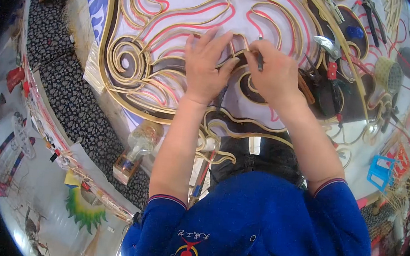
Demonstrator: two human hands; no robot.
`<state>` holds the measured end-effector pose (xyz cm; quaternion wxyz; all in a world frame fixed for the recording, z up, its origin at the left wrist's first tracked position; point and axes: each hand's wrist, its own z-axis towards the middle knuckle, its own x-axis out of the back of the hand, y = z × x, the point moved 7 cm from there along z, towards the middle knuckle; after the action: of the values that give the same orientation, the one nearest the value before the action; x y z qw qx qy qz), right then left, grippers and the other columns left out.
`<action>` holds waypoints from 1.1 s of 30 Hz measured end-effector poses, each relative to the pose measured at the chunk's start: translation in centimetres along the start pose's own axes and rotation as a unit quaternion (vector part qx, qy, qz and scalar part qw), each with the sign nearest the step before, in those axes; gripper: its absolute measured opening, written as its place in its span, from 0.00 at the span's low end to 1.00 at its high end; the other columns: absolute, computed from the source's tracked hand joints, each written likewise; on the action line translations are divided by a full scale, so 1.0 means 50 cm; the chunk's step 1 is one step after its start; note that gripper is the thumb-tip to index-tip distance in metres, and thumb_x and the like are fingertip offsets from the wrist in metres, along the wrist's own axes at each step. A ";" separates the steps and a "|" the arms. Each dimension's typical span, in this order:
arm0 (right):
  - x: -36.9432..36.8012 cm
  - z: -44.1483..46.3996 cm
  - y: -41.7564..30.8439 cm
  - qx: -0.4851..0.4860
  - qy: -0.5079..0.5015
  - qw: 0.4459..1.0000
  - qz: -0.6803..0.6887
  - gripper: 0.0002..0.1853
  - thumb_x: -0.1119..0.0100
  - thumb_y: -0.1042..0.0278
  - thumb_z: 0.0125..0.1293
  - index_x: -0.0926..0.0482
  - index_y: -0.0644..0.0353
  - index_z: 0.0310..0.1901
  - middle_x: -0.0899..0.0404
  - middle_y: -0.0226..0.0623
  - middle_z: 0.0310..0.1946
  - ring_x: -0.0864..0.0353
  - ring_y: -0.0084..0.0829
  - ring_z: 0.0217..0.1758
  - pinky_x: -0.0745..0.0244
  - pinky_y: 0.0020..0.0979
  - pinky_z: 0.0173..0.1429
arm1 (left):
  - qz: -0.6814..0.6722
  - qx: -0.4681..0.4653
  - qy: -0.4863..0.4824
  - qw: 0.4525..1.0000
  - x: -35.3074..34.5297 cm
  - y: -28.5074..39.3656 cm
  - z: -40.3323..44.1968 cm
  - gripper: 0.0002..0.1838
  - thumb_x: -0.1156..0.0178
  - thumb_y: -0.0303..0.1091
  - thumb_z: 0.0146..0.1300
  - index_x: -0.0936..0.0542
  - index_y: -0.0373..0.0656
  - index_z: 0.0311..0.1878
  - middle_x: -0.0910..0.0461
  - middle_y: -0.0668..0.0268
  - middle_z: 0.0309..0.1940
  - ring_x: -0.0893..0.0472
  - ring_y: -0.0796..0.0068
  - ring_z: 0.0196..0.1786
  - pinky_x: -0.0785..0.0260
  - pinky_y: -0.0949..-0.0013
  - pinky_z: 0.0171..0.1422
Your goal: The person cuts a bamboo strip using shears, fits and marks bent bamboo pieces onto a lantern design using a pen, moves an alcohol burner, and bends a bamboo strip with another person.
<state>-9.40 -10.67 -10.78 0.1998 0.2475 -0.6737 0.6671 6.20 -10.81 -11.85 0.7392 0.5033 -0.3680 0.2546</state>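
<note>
A patterned panel [200, 18] with red lines and curved bamboo-coloured strips standing on it lies before me. My left hand [206, 69] rests on the strips near the middle, its fingers spread and pointing away. Close to its right, my right hand [271, 68] is closed around a thin dark tool [260, 55], held upright. Between the two hands, a pale strip [244, 42] bends over the panel. A spiral of strips [127, 62] stands to the left of my left hand.
To the right lie a hammer [327, 47], pliers [372, 18], a red-handled tool [332, 70], a grey-green cup-like roll [388, 76] and a blue plastic piece [379, 171]. A glass jar [141, 139] stands at the lower left, by a dark floral surface [80, 102].
</note>
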 end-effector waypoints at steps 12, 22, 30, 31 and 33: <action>0.066 -0.014 -0.048 -0.021 0.025 0.991 0.132 0.07 0.32 0.72 0.63 0.21 0.58 0.40 0.17 0.43 0.30 0.15 0.42 0.32 0.22 0.37 0.36 | -0.072 0.081 0.105 0.989 0.124 0.067 -0.019 0.23 0.30 0.32 0.62 0.19 0.42 0.60 0.15 0.60 0.52 0.19 0.61 0.58 0.32 0.54 0.64; 0.230 -0.089 -0.245 0.254 -0.092 0.949 0.163 0.09 0.33 0.79 0.62 0.20 0.63 0.43 0.17 0.40 0.35 0.15 0.35 0.34 0.22 0.32 0.39 | -0.539 0.329 0.020 0.775 0.186 0.170 -0.119 0.13 0.35 0.27 0.69 0.19 0.35 0.54 0.13 0.64 0.39 0.15 0.79 0.39 0.23 0.72 0.43; 0.301 -0.240 -0.279 0.088 0.006 0.915 0.393 0.10 0.38 0.78 0.70 0.19 0.68 0.51 0.14 0.38 0.40 0.16 0.26 0.40 0.22 0.28 0.42 | -0.660 0.224 0.121 0.707 0.290 0.280 -0.219 0.09 0.36 0.25 0.69 0.20 0.35 0.51 0.13 0.61 0.39 0.13 0.74 0.41 0.20 0.71 0.45; 0.295 -0.260 -0.280 0.049 0.005 0.897 0.440 0.11 0.40 0.78 0.71 0.19 0.69 0.53 0.14 0.38 0.40 0.16 0.25 0.41 0.22 0.28 0.42 | -0.658 0.215 0.144 0.707 0.308 0.284 -0.236 0.09 0.36 0.25 0.69 0.20 0.36 0.51 0.13 0.61 0.39 0.13 0.73 0.41 0.20 0.70 0.46; 0.276 -0.315 -0.318 0.069 -0.016 0.905 0.420 0.11 0.40 0.79 0.71 0.19 0.69 0.53 0.14 0.39 0.40 0.16 0.26 0.41 0.22 0.27 0.43 | -0.650 0.204 0.188 0.708 0.346 0.290 -0.281 0.09 0.36 0.25 0.69 0.20 0.36 0.50 0.14 0.60 0.40 0.13 0.72 0.41 0.19 0.69 0.46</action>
<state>-11.83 4.30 10.67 -0.1271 -0.0345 -0.6705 0.7301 9.78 7.65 6.94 0.6552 0.6981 0.2574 -0.1310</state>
